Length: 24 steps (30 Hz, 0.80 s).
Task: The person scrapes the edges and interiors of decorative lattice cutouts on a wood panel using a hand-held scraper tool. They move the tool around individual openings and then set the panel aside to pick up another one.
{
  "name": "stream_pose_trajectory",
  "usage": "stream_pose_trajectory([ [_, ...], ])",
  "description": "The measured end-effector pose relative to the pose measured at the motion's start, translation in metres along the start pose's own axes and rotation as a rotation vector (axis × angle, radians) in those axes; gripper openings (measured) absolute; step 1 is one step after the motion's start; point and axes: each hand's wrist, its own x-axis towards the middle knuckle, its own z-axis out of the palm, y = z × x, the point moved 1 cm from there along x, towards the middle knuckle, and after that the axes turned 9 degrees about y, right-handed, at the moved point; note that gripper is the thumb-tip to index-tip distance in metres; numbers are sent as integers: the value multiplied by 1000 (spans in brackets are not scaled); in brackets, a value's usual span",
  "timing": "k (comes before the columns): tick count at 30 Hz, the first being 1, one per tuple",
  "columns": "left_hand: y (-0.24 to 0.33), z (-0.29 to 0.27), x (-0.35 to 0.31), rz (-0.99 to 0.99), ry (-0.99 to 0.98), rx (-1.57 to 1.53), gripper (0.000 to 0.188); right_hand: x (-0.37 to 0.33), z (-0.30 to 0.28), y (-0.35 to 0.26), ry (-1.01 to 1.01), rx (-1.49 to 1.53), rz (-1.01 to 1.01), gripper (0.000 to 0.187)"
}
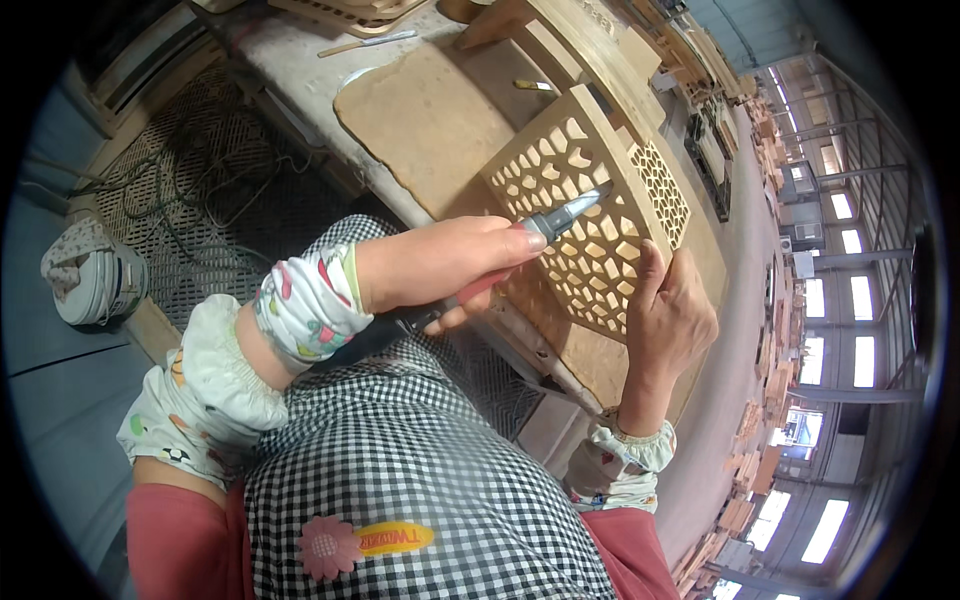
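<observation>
My left hand (450, 262) is wrapped around a handheld tool (545, 228) with a red and dark body, a grey collar and a tapered metal tip. That tip lies over a wooden lattice panel (535, 165) pierced with many irregular holes; whether it touches the wood I cannot tell. My right hand (672, 310) pinches the panel's near right corner, thumb on top, holding it tilted above the bench. Behind the panel shows a second, finer lattice piece (660, 190) beside a long curved wooden part (590, 55).
A brown board (420, 120) covers part of the workbench (300, 65). A thin stick-like tool (367, 43) and a small yellow-handled item (533, 85) lie there. At left, a white bucket (100, 280) with a cloth stands near cables (180, 190) on the slatted floor mat.
</observation>
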Motion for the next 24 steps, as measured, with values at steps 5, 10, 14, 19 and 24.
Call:
stream_pose_trajectory([
  [5, 10, 1, -14, 47, 175, 182, 41, 5, -2, -4, 12, 31, 25, 54],
  [10, 6, 4, -20, 71, 196, -4, 39, 6, -7, -6, 13, 11, 23, 54],
  [14, -3, 9, -19, 86, 204, -105, 37, 3, -4, -2, 19, 40, -4, 54],
  [19, -4, 11, -19, 37, 180, -203, 36, -1, 0, 2, 15, 40, -37, 53],
  [24, -7, 10, -23, -12, 99, -311, 36, -8, -2, 7, -13, 31, -63, 53],
])
